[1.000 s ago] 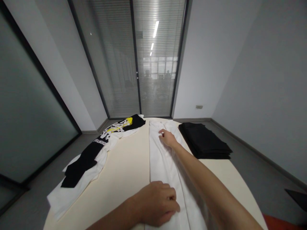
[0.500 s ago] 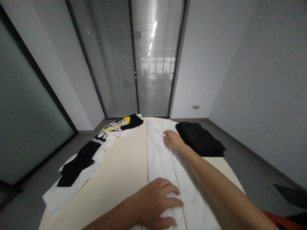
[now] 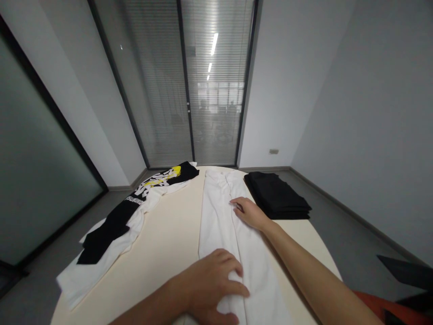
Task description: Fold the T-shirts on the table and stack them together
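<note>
White trousers (image 3: 221, 225) lie lengthwise on the pale table, with a seam or fold line running down the middle. My left hand (image 3: 216, 284) rests over their near part, fingers spread and thumb apart, holding nothing. Farther up the cloth, my right hand (image 3: 250, 212) touches the fabric beside the middle line. Its fingers are slightly bent with a gap at the thumb, and I see no cloth gripped between them. The bottom end of the trousers runs out of view below.
Black and white printed clothes (image 3: 135, 203) lie along the table's left edge. A stack of folded black garments (image 3: 277, 196) sits at the right. The table (image 3: 165, 239) has a rounded edge. A red and black object (image 3: 382, 304) shows at the lower right, beyond the table.
My right hand has slid a little toward me along the trousers. My left hand stays over the near part, fingers still spread. The whole view has shifted slightly.
</note>
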`<state>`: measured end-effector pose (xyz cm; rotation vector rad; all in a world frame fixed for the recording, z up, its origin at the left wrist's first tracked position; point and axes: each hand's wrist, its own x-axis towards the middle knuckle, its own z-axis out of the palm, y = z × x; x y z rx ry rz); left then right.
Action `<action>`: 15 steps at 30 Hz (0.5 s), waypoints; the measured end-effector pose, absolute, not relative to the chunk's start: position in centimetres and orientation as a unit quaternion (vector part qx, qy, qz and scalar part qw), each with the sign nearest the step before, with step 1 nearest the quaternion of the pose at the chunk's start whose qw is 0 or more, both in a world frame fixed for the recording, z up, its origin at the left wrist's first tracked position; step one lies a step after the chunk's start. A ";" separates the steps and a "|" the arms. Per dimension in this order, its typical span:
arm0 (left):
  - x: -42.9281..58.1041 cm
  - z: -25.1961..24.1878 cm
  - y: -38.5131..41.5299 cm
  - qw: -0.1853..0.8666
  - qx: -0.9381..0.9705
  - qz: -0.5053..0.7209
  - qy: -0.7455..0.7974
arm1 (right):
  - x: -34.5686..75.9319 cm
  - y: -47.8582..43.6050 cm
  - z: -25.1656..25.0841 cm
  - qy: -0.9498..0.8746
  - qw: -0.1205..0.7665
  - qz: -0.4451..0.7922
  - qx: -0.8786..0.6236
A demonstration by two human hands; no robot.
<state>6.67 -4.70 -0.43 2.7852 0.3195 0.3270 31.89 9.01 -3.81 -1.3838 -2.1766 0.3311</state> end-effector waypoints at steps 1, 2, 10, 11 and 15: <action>6.9 -0.5 -4.8 0.149 0.977 0.109 0.103 | 31.8 8.8 -3.7 -0.809 0.267 0.116 -0.510; 7.1 -0.5 -5.0 0.138 0.980 0.104 0.095 | 31.7 8.6 -3.5 -0.814 0.263 0.112 -0.506; 7.9 -1.7 -5.9 0.063 0.991 0.116 0.030 | 31.0 7.3 -1.9 -0.813 0.213 0.132 -0.525; 7.9 -1.9 -6.0 0.062 0.991 0.116 0.023 | 30.9 7.0 -1.8 -0.809 0.211 0.143 -0.529; 7.9 -1.9 -6.3 0.086 0.989 0.117 0.008 | 30.9 6.4 -1.7 -0.806 0.221 0.165 -0.523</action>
